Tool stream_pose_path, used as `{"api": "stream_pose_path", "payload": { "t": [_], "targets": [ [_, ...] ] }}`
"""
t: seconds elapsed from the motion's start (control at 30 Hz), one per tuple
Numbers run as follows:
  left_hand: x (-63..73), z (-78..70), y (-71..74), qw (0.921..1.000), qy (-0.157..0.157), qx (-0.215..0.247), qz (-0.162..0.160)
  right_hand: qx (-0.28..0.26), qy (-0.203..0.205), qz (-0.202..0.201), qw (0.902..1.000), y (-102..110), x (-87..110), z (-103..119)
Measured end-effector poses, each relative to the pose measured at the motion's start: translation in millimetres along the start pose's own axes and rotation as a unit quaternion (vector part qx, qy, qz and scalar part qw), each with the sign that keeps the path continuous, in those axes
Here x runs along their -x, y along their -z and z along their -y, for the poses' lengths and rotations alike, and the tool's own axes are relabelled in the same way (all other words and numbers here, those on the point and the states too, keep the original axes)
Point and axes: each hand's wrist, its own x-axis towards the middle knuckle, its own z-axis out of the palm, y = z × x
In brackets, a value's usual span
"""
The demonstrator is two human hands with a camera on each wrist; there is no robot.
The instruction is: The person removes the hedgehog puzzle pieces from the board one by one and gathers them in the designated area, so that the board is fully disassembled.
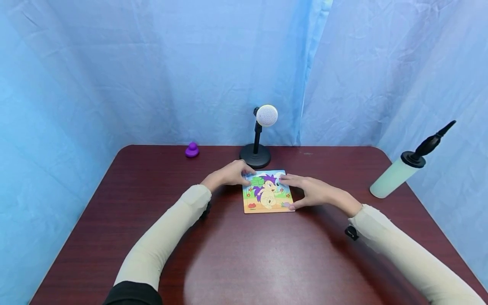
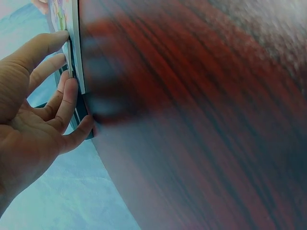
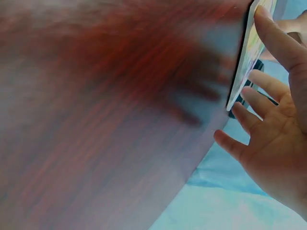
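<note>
One picture board lies on the desk, just in front of the microphone on the person's side, its printed face up. Handling state, as observed from where I stand: the left hand, to the microphone's front left, pinches the board's left side with bent fingers and thumb; whether a loose piece sits between them, I cannot tell. The right hand, to the microphone's front right, has its fingers spread, the thumb touching the board's near right corner.

Recommended handling, in my judgement: steady the board with light right-thumb pressure. Apply left-hand force at the edge, evenly, to avoid tilting it. Allow clearance from the microphone's base; a forward push could strike it.

Surroundings: a purple knobbed object sits well to the microphone's left. A pale green pump stands well to its right. Blue curtain hangs behind the microphone.
</note>
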Motion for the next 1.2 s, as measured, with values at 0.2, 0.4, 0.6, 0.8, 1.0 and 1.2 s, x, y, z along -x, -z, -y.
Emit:
{"api": "stream_pose_path", "payload": {
  "t": [0.2,0.4,0.6,0.8,1.0,1.2],
  "targets": [
    [-1.0,0.7,-0.1,0.9999,-0.002,-0.013,0.004,-0.016,0.023,0.04,0.9988,2.4,-9.3,6.8],
    [-1.9,-1.4,0.6,0.9997,-0.005,-0.021,0.009,-0.01,0.03,0.054,0.998,-1.3,-12.3,8.5],
    [-1.2,-2.8,2.6,0.9996,-0.001,-0.025,0.011,-0.005,0.028,0.057,0.998,-0.5,-12.4,11.8],
    [0.7,-4.6,2.2,0.9995,0.0,-0.031,-0.004,0.016,0.011,0.065,0.9977,1.8,-14.7,18.0],
    [1.1,-6.3,0.6,0.999,0.004,-0.04,-0.019,0.029,0.001,0.072,0.997,1.8,-17.2,20.3],
    [1.1,-7.1,0.2,0.9983,0.003,-0.052,-0.025,0.027,-0.001,0.076,0.9968,3.0,-17.2,22.2]
  ]
}}
